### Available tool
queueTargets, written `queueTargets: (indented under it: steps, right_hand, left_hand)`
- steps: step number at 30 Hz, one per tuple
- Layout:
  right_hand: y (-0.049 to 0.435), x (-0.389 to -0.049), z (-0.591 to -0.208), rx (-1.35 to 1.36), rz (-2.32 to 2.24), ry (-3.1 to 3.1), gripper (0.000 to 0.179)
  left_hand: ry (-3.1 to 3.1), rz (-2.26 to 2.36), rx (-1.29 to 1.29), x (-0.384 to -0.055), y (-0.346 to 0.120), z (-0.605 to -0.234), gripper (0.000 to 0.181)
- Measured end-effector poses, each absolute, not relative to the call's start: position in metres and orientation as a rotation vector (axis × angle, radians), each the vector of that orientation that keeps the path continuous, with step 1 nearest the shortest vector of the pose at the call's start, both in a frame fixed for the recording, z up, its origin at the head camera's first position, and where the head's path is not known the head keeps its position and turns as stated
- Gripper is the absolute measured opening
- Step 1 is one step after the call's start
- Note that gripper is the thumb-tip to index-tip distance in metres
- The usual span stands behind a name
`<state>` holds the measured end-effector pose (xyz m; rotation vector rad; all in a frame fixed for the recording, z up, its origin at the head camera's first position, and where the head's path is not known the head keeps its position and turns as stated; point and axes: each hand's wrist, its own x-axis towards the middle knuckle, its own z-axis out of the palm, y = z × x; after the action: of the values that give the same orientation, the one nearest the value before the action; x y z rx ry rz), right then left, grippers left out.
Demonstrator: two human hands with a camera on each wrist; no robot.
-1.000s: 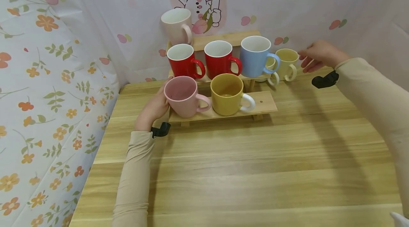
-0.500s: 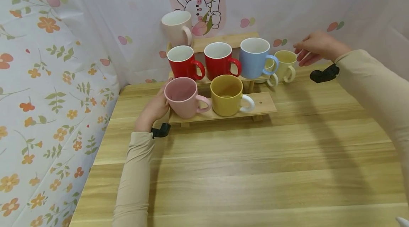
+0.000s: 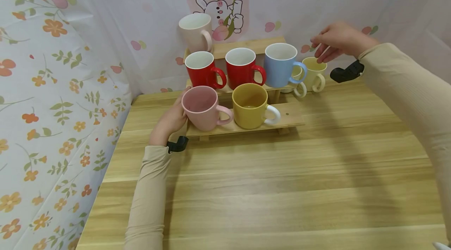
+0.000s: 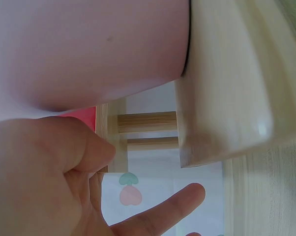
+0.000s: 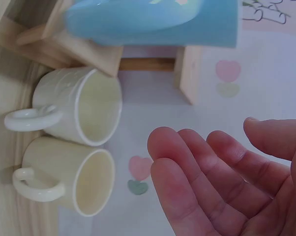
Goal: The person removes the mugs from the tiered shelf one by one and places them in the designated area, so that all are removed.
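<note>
My left hand grips the left end of a three-step wooden rack, close by a pink mug. In the left wrist view, the thumb lies against the middle shelf's end while one finger points out straight below it. My right hand hovers above a pale yellow mug, touching nothing, its fingers slightly bent and the thumb apart. Beside that mug on the table, a cream mug is partly hidden behind a light blue mug in the head view.
Two red mugs stand with the blue one on the middle shelf. A mustard mug with a white handle shares the lowest shelf with the pink mug. A pale pink mug sits on top. Printed cloth hangs behind the wooden table.
My right hand has moved left and upward, from the right of the pale yellow mug to above it. My left hand stays at the rack's left end. The mugs keep their places.
</note>
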<state>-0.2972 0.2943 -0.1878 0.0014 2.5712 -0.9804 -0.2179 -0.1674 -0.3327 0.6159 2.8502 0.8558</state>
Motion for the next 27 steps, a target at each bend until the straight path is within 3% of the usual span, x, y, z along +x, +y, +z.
queueTargets:
  steps: [27]
  right_hand:
    - [0.231, -0.307, -0.156, -0.097, -1.007, 2.639, 0.044]
  left_hand:
    - [2.855, 0.844, 0.620, -0.218, -0.167, -0.334, 0.053]
